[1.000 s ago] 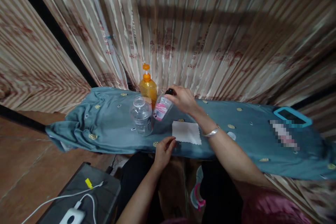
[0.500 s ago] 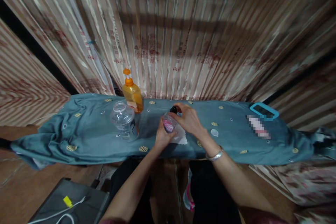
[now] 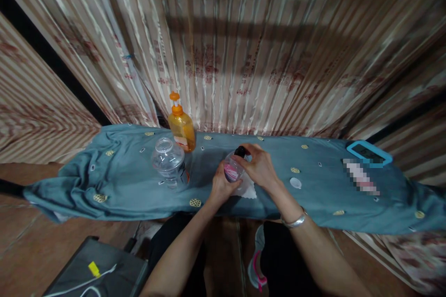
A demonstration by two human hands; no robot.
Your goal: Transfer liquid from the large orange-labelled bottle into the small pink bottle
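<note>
At the front edge of the bench (image 3: 313,195), the left hand (image 3: 221,186) wraps the body of the small clear bottle (image 3: 232,170); the right hand (image 3: 259,167) pinches its black cap (image 3: 240,151). The bottle sits above the white cloth (image 3: 249,190), right of the empty plastic bottle (image 3: 169,162).

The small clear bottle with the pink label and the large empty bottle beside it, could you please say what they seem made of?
Small clear bottle with pink label: likely glossy transparent plastic, black cap. Large empty bottle: thin clear plastic, judging by its ribbed, see-through walls.
</note>
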